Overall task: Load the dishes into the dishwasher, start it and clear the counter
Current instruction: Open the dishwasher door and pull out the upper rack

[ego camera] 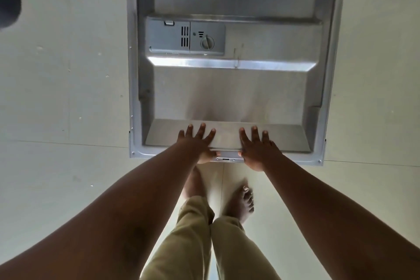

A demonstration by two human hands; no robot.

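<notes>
The dishwasher door (227, 88) lies folded down flat in front of me, its steel inner face up. A grey detergent compartment (185, 37) with a round cap sits in the panel's upper half. My left hand (200, 143) and my right hand (256, 146) hold the door's near edge side by side. The fingers lie straight over the inner panel and the thumbs go under the edge. The racks and the dishes are out of view.
Pale tiled floor (63, 98) surrounds the door on both sides. My bare feet (241, 200) and khaki trousers stand just behind the door's near edge. A dark blurred shape (9, 0) sits at the top left corner.
</notes>
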